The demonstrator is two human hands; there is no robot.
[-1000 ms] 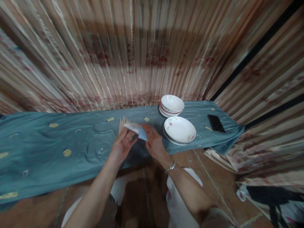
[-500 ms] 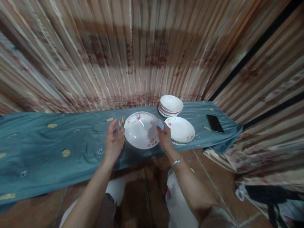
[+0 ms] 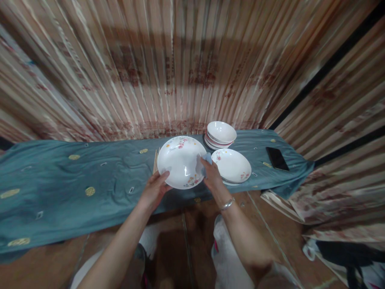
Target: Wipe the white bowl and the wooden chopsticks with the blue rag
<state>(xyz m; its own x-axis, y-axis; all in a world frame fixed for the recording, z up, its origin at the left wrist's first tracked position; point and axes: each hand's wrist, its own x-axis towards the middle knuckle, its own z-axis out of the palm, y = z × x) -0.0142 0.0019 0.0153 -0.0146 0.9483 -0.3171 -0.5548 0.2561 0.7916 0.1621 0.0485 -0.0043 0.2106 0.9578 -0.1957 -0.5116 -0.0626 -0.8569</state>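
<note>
A white plate (image 3: 182,162) with flower prints near its rim is held up between both hands. My left hand (image 3: 156,188) is closed on its lower left edge, thumb over the rim. At the right edge, my right hand (image 3: 211,171) grips the plate together with a light blue cloth (image 3: 207,160). Chopsticks (image 3: 155,161) lie on the table, partly hidden behind the plate. Just right of my right hand rests a stack of similar flowered plates (image 3: 231,165). Behind that stands a stack of white bowls (image 3: 221,133).
A long table under a teal cloth (image 3: 117,172) runs across the view. Toward its right end lies a black phone (image 3: 276,158). Pleated patterned curtains (image 3: 144,72) hang behind and to the right. Brown floor tiles (image 3: 171,241) show below the front edge.
My left hand has closed on the plate's lower left rim, after standing open beside it. The plate is tilted more toward me, and my right hand still holds it with the cloth.
</note>
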